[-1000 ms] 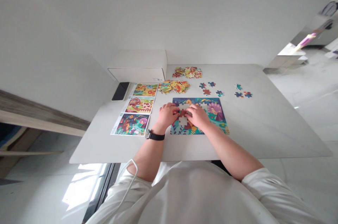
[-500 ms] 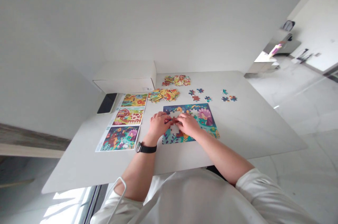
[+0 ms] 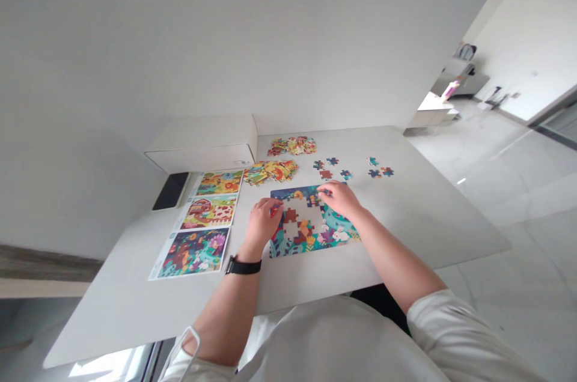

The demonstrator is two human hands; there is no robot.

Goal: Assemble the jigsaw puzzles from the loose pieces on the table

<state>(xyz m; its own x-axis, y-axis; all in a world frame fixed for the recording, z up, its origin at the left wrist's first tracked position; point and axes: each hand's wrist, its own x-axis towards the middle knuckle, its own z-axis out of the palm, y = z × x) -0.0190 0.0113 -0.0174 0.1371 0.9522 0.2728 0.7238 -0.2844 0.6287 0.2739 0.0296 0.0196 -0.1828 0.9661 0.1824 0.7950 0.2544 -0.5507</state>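
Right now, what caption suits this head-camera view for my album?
Left hand and right hand rest on a part-finished jigsaw on a white table, loose pieces beyond.

A plain room at home, I'd say, with puzzles laid out.
From my screen I see a white table pushed against a bare white wall, and a glossy tiled floor running off to the right into another room (the furniture there is too small to make out). On the table lie a half-built jigsaw, piles of pieces, three picture sheets, a white box and a phone.
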